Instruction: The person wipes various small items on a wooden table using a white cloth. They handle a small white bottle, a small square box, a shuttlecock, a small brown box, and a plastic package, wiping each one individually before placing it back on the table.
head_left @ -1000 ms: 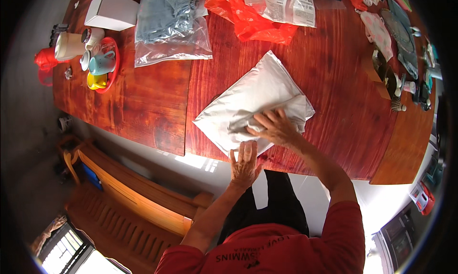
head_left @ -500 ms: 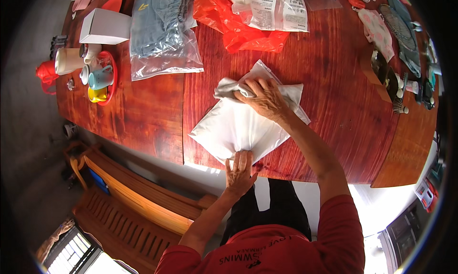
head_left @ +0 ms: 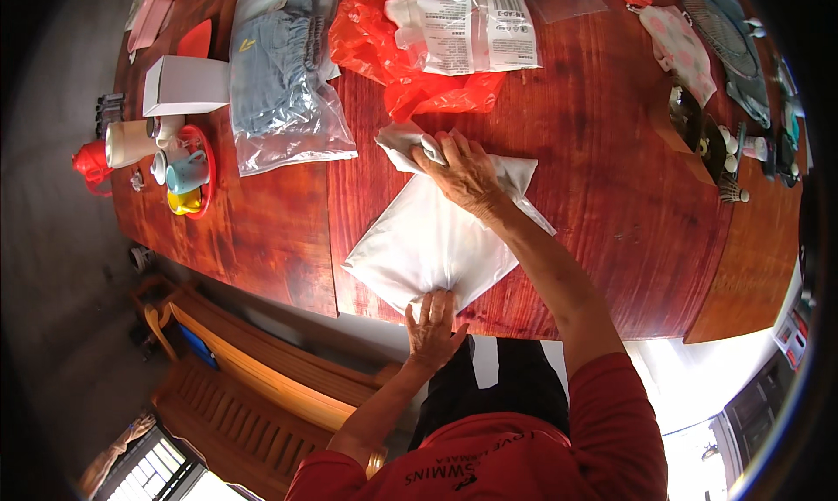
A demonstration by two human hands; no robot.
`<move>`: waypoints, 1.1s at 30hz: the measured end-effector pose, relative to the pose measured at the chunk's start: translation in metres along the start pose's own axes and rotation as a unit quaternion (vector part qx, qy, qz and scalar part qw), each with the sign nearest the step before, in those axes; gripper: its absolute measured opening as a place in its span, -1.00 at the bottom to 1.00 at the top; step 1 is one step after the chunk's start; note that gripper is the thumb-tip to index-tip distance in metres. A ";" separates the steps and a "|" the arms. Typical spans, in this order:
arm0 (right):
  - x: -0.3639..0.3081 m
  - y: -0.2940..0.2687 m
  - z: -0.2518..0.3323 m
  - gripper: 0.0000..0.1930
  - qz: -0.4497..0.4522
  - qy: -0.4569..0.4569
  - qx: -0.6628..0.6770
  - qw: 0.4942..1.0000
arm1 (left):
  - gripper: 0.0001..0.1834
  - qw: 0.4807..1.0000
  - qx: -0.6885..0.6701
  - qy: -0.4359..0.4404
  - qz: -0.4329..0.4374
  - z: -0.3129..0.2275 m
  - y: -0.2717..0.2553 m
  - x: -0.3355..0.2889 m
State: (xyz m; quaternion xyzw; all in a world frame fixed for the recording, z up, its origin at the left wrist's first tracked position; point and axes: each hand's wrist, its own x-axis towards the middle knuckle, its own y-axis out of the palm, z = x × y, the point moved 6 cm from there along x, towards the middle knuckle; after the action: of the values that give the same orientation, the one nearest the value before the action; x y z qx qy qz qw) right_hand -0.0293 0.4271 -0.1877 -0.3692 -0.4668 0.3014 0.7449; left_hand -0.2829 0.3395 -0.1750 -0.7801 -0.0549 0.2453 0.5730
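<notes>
A white plastic bag [head_left: 428, 230], looking flat and glossy, lies cornerwise on the red-brown wooden table by its near edge. My left hand [head_left: 430, 331] presses on its near corner, fingers stretched out flat, with wrinkles fanning out from them. At the bag's far corner my right hand [head_left: 464, 176] grips a crumpled greyish-white cloth [head_left: 400, 143], its fingers bent over it. Part of that corner and of the cloth is hidden under the right hand.
Beyond the bag lie a red plastic bag [head_left: 371, 43] with a printed clear package [head_left: 471, 30] and bagged blue jeans [head_left: 279, 73]. To the left stand a white box [head_left: 188, 84] and a red tray [head_left: 208, 165] with cups. Shuttlecocks [head_left: 733, 191] lie at the right.
My right hand has pushed the cloth away from me over the far corner of the white bag. The left hand keeps its place on the near corner. The whole view has shifted slightly.
</notes>
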 end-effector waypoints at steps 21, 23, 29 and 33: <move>-0.015 -0.010 -0.005 -0.68 0.076 -0.022 -0.001 0.997 | -0.15 1.000 -0.001 0.010 0.014 0.009 -0.022 0.069; -0.014 -0.009 -0.005 -0.68 0.064 -0.012 -0.003 0.998 | -0.20 1.000 -0.018 0.019 -0.002 0.007 -0.030 0.072; -0.016 -0.007 -0.001 -0.65 0.081 0.043 -0.054 0.994 | -0.56 0.972 -0.134 0.099 -0.165 0.015 -0.098 0.113; -0.026 -0.007 0.007 -0.67 0.045 0.120 -0.080 0.989 | -0.81 0.947 -0.192 0.149 -0.211 0.006 -0.145 0.206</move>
State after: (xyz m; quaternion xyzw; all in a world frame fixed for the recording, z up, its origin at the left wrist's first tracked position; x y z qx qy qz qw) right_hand -0.0448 0.4044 -0.1918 -0.4817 -0.3795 0.2504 0.7492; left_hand -0.0767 0.4693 -0.1083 -0.8735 -0.1781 -0.0158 0.4528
